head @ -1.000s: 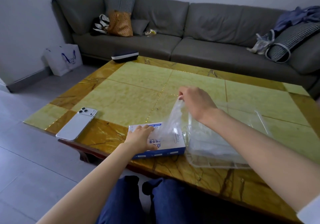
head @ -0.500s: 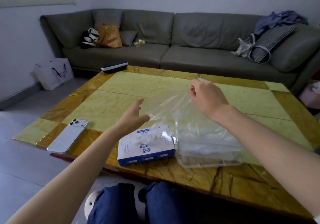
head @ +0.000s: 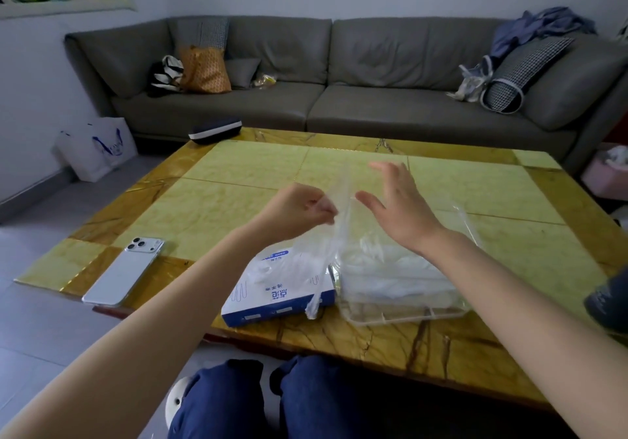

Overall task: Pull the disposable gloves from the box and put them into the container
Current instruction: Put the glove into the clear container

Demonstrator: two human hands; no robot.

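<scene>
Glove over box edge, left hand

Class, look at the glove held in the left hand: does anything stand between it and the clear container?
No object does. The glove, pinched by the left hand, hangs just left of the container. Only the open right hand hovers above the container.

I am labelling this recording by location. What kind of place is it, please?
Most likely a home living room. A long grey sofa stands against the wall with a bag on it, a low table stands in front of it, and a phone lies on the table.
</scene>
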